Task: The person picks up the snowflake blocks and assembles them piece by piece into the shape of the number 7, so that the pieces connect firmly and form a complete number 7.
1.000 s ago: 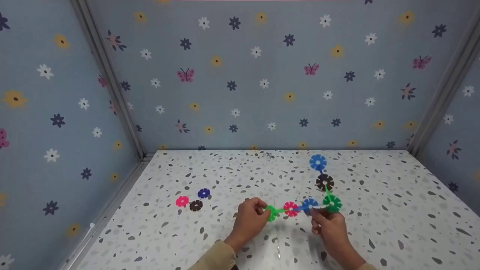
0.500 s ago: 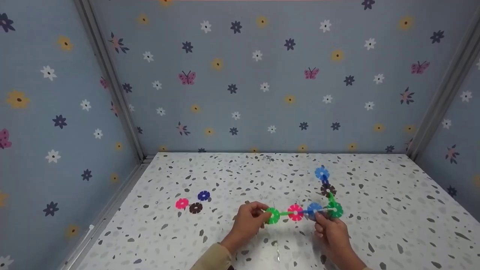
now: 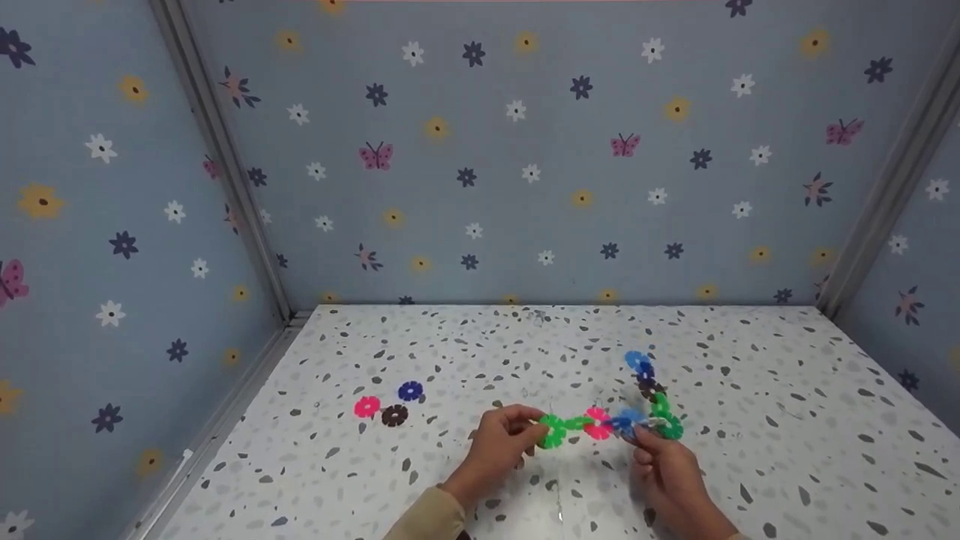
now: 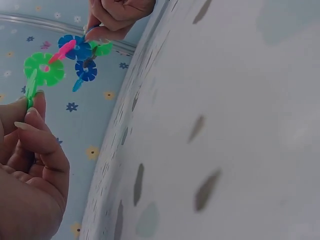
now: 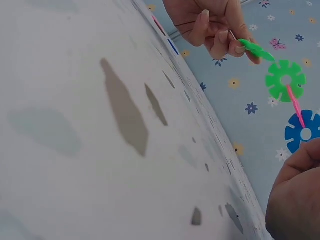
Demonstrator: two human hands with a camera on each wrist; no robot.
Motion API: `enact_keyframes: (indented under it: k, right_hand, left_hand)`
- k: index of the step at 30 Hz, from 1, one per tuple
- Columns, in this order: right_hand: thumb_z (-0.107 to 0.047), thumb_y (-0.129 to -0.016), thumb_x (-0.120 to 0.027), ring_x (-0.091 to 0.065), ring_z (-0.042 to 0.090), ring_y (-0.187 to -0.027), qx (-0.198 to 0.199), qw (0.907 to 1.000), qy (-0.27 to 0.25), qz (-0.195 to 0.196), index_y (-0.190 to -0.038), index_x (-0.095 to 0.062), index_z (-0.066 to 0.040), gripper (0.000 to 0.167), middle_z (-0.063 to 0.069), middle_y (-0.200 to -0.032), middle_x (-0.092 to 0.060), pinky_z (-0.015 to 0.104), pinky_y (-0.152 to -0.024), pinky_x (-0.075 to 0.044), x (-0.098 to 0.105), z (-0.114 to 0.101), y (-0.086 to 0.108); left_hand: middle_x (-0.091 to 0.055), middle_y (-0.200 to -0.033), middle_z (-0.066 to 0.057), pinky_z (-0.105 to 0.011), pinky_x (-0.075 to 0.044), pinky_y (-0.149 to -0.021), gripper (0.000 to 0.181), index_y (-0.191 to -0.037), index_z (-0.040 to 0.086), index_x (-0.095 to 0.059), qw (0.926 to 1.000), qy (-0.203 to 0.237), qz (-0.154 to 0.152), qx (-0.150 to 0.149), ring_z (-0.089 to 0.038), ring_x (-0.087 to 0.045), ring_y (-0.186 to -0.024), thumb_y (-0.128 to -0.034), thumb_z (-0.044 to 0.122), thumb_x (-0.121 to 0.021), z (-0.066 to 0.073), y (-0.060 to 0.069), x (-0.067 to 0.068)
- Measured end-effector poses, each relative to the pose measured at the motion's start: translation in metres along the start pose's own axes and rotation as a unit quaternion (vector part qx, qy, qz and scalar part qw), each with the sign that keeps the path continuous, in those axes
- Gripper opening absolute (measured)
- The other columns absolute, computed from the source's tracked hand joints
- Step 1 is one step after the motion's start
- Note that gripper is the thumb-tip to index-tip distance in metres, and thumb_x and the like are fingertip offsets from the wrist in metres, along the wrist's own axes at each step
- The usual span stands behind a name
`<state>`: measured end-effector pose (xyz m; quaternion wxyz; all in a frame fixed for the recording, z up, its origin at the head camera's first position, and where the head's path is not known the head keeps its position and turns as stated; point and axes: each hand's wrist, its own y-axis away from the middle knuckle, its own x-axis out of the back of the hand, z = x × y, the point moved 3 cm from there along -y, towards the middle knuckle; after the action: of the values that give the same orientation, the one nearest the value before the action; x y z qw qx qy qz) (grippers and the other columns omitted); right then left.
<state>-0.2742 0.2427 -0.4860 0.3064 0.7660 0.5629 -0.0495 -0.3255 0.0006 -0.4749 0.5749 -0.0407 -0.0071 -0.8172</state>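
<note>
A chain of slotted flower-shaped plastic discs hangs between both hands above the table. My left hand (image 3: 499, 448) pinches the bright green end disc (image 3: 553, 431) between thumb and fingers. Joined to it come another green disc (image 4: 45, 69), a pink disc (image 3: 598, 423) and a blue disc (image 3: 628, 420). My right hand (image 3: 673, 466) pinches the chain at that blue disc, covering part of it. Beyond, a white disc (image 3: 654, 422) leads to a darker green disc (image 3: 673, 427). From there the chain bends away through a brown disc (image 3: 651, 390) to a light blue disc (image 3: 637, 360).
Three loose discs lie on the speckled white table (image 3: 465, 352) to the left: pink (image 3: 367, 406), dark blue (image 3: 410, 391) and brown (image 3: 394, 415). Flower-patterned panels (image 3: 555, 225) with grey metal posts (image 3: 217, 150) stand at the back and both sides.
The far branch of the chain has dropped lower and turned more edge-on. Both hands have shifted slightly right and down in the head view, keeping their grips. The loose discs stay put.
</note>
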Motion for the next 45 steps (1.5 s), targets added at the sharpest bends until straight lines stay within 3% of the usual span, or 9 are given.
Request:
enact_keyframes:
  k: [8,17,24,33,36,40,43,45]
  right_hand:
    - [-0.011,-0.103,-0.050,-0.044,0.007,-0.059,0.010,0.9999,0.011,0.000,-0.113,-0.059,0.002,0.019,0.001,-0.075,-0.056,0.018,-0.047,-0.038,-0.002,0.001,0.002]
    - [-0.009,-0.102,-0.055,-0.045,0.010,-0.058,0.068,0.9952,0.069,0.015,-0.118,-0.051,0.002,0.020,0.006,-0.084,-0.066,0.021,-0.048,-0.040,-0.008,-0.003,0.005]
    - [-0.007,-0.102,-0.054,-0.044,0.011,-0.060,0.084,0.9934,0.078,0.003,-0.107,-0.051,-0.002,0.007,0.008,-0.089,-0.068,0.021,-0.050,-0.039,-0.012,-0.010,0.008]
    - [-0.005,-0.102,-0.053,-0.046,0.012,-0.061,0.100,0.9884,0.113,0.013,-0.111,-0.047,0.001,0.013,0.008,-0.086,-0.066,0.022,-0.049,-0.041,-0.012,-0.015,0.008]
    - [-0.007,-0.101,-0.056,-0.051,0.015,-0.066,0.113,0.9841,0.136,0.013,-0.116,-0.049,0.003,0.019,0.008,-0.088,-0.065,0.024,-0.050,-0.044,-0.015,-0.018,0.010]
    - [-0.011,-0.095,-0.067,-0.058,0.020,-0.075,0.142,0.9670,0.212,-0.008,-0.116,-0.057,0.004,0.028,0.011,-0.092,-0.065,0.028,-0.053,-0.052,-0.027,-0.015,0.015]
    - [-0.012,-0.093,-0.069,-0.060,0.023,-0.076,0.172,0.9518,0.254,-0.018,-0.112,-0.061,0.003,0.026,0.012,-0.092,-0.066,0.029,-0.054,-0.054,-0.036,-0.012,0.019]
    - [-0.009,-0.093,-0.068,-0.060,0.024,-0.075,0.186,0.9487,0.256,-0.011,-0.109,-0.063,0.002,0.020,0.013,-0.091,-0.067,0.029,-0.054,-0.054,-0.037,-0.012,0.022]
  left_hand:
    - [-0.069,-0.077,-0.002,-0.020,-0.039,-0.047,0.017,-0.103,0.008,-0.071,0.9998,0.007,0.017,0.009,-0.009,-0.054,-0.061,-0.0901,0.018,-0.072,-0.001,0.002,0.001]
    - [-0.068,-0.077,-0.004,-0.021,-0.042,-0.048,0.011,-0.097,0.007,-0.069,0.9995,0.003,0.031,-0.009,-0.010,-0.055,-0.061,-0.0876,0.011,-0.072,0.004,0.005,-0.002]
    - [-0.064,-0.076,-0.006,-0.020,-0.044,-0.047,0.010,-0.096,0.001,-0.066,0.9982,0.039,0.024,-0.038,-0.011,-0.053,-0.057,-0.0877,0.003,-0.070,0.007,0.009,-0.009]
    - [-0.064,-0.078,-0.005,-0.021,-0.045,-0.048,0.010,-0.098,0.001,-0.062,0.9989,0.021,0.006,-0.041,-0.011,-0.053,-0.058,-0.0900,0.005,-0.068,0.006,0.014,-0.017]
    - [-0.066,-0.079,-0.004,-0.021,-0.044,-0.048,0.012,-0.099,0.004,-0.061,0.9994,0.018,-0.004,-0.030,-0.011,-0.054,-0.061,-0.0907,0.008,-0.068,0.006,0.014,-0.020]
    - [-0.069,-0.078,-0.005,-0.021,-0.043,-0.051,0.014,-0.097,0.006,-0.059,0.9990,0.025,-0.028,-0.023,-0.012,-0.059,-0.065,-0.0895,0.009,-0.071,0.008,0.014,-0.028]
    - [-0.070,-0.079,-0.004,-0.023,-0.045,-0.055,0.017,-0.094,0.006,-0.058,0.9985,0.023,-0.044,-0.024,-0.014,-0.063,-0.069,-0.0878,0.010,-0.074,0.009,0.014,-0.033]
    - [-0.070,-0.080,-0.002,-0.023,-0.048,-0.059,0.018,-0.093,0.008,-0.059,0.9978,0.002,-0.059,-0.031,-0.013,-0.064,-0.072,-0.0869,0.012,-0.075,0.008,0.014,-0.034]
